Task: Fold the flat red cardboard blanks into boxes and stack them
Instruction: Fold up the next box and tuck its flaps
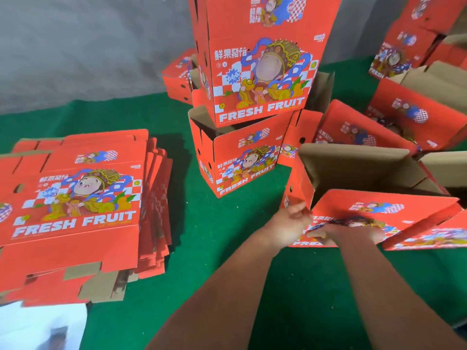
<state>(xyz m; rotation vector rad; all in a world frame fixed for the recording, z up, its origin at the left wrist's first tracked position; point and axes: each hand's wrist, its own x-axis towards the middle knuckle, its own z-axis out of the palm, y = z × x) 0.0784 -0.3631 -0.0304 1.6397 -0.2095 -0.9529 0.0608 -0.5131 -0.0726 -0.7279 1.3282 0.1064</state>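
The tall stack of folded boxes [255, 97] stands nested one inside another at the back of the green surface [214, 236] (floor or bench, I cannot tell), probably so finished work stays clear of the pile of flat blanks [75, 210] lying within reach at the left. Nearest the person, a half-formed box [366, 188] lies tilted with its brown inside open, seemingly so its flaps can be worked. The left hand [293, 218] holds its near-left corner, fingers curled on the edge, while the right hand [353, 231] presses the printed panel, its grip blurred.
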